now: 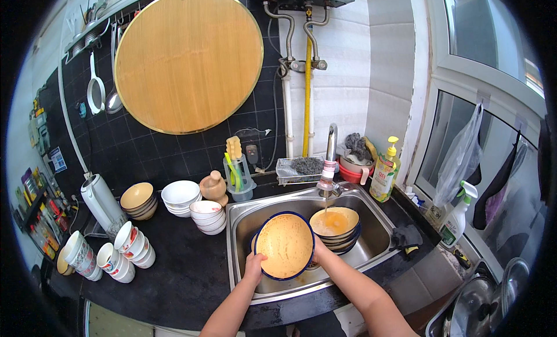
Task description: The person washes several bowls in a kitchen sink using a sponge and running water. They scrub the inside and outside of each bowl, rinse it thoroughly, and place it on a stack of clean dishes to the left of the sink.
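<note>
A yellow bowl with a dark blue rim (284, 245) is tilted above the left part of the steel sink (375, 235), its speckled inside facing me. My left hand (253, 268) grips its left edge, thumb over the rim. On the opposite side, my right hand (318, 251) is closed on the same bowl, its fingers mostly hidden behind it. Beside my right hand, a stack of similar bowls (336, 240) stands in the sink. Water runs from the faucet (332, 144) into the top bowl, which holds cloudy orange liquid. Another blue rim shows partly behind the held bowl.
Stacked white bowls (210, 220), a wooden mortar (213, 189), patterned cups (135, 244) and yellow bowls (138, 199) line the counter on the left. A yellow soap bottle (384, 171) stands behind the sink. Dark cloth (406, 237) lies at its right edge, near a spray bottle (457, 218).
</note>
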A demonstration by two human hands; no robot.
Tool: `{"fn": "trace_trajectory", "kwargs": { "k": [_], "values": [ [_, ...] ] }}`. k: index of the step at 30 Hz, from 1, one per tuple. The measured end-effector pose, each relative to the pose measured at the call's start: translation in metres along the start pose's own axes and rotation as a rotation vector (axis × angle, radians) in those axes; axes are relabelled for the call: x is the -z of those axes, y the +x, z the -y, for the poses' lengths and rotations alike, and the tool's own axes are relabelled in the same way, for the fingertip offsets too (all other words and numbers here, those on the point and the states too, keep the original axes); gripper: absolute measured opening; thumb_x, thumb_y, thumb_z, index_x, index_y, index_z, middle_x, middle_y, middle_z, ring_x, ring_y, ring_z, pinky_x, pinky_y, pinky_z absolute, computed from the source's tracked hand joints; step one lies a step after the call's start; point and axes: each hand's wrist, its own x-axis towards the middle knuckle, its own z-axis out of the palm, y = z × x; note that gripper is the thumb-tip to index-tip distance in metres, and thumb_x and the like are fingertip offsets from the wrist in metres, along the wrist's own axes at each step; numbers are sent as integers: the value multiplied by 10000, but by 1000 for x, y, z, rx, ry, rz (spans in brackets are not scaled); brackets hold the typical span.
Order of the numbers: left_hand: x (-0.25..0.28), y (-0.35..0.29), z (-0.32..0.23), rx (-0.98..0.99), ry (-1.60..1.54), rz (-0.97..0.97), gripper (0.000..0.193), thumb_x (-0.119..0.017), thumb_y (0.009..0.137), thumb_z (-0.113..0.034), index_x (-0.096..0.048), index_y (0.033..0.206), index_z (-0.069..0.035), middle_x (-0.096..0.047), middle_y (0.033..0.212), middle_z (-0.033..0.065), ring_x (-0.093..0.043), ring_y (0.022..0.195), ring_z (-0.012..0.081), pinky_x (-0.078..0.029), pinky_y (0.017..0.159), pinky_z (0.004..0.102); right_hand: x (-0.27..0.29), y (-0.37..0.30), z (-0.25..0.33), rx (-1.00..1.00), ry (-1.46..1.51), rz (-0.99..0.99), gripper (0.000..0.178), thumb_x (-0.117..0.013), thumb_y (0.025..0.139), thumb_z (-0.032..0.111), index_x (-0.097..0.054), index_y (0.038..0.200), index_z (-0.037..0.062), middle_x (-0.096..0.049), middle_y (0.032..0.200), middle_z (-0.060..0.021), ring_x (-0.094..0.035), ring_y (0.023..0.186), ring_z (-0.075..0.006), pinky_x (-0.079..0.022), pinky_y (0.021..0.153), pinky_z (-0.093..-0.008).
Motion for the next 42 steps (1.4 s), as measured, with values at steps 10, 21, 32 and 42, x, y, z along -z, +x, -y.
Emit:
{"fn": "trace_trajectory", "kwargs": {
  "k": [10,21,32,42],
  "values": [
    [-7,-10,-21,-12,-8,-22,370,-396,764,-97,-378,1111,30,-572,943,221,-617,666,340,-524,435,390,23,-55,66,788,-614,-428,270,-432,915,187,-489,1093,-7,-564,973,-75,-507,912,-120,-405,813,-256],
    [-59,23,-36,225,180,168,438,-370,826,-238,-390,1105,99,-555,965,304,-624,746,365,-558,589,376,80,-47,69,979,-219,-971,380,-423,908,192,-375,1201,-45,-488,1136,-206,-478,1031,-305,-362,899,-346],
    [-157,75,-12,297,332,49,482,-384,828,-290,-451,1047,134,-589,862,302,-632,659,319,-554,598,350,76,-54,75,939,-171,-1040,403,-437,894,166,-344,1225,-45,-463,1175,-215,-460,1067,-314,-348,921,-351],
    [-170,91,24,291,561,-7,372,-640,794,-281,-487,828,57,-568,623,151,-584,457,234,-504,377,327,72,-51,77,942,-147,-1050,424,-431,893,150,-308,1245,-51,-432,1207,-219,-448,1082,-320,-333,938,-352]
  ]
}}
